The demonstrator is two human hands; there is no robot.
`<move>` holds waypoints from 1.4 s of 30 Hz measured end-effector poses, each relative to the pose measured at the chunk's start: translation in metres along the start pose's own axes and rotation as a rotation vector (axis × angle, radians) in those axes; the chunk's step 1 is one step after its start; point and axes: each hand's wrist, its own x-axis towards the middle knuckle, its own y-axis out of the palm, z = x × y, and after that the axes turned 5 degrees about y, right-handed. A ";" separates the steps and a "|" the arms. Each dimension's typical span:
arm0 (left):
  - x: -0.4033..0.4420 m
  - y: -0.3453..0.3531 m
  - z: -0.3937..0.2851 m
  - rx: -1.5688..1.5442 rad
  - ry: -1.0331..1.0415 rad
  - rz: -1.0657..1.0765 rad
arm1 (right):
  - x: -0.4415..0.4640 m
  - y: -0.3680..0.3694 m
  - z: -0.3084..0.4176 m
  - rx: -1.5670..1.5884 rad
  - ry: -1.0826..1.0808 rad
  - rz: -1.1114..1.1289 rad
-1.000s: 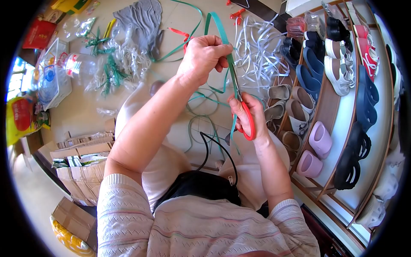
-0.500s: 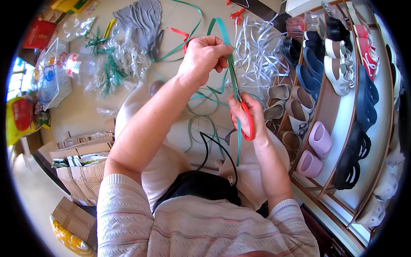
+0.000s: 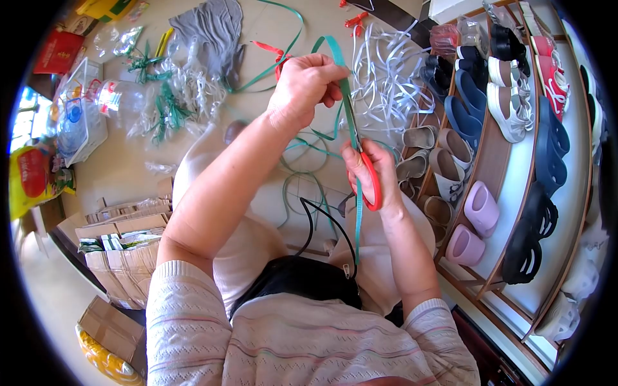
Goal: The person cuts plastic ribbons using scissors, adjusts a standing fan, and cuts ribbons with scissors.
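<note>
My left hand (image 3: 308, 87) pinches a green strap (image 3: 333, 48) that arches up above the fingers. Red-handled scissors (image 3: 371, 183) are in my right hand (image 3: 375, 168), with the blades pointing up along the strap toward my left fingertips. A narrow green length of strap hangs below the scissors to my lap. Whether the blades are parted is hard to make out. More green strap lies in loops on the floor between my legs, close to a black cord (image 3: 311, 219).
Shoes fill a wooden rack (image 3: 492, 154) on the right. White strips (image 3: 393, 71) lie ahead, with a grey cloth (image 3: 209, 32) and clear plastic further left. A white basket (image 3: 84, 116) and an open cardboard box (image 3: 125, 264) stand at the left.
The green strap's hanging end reaches lower, down to my lap. My right hand with the scissors has barely moved, and my left hand keeps its pinch in nearly the same place.
</note>
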 end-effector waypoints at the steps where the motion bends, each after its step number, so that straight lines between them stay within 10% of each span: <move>1: 0.004 -0.003 -0.001 -0.020 0.007 -0.004 | -0.001 0.001 -0.001 0.007 -0.006 0.005; 42: -0.003 0.004 0.009 -0.079 0.023 -0.011 | 0.001 0.001 0.001 0.082 0.031 -0.006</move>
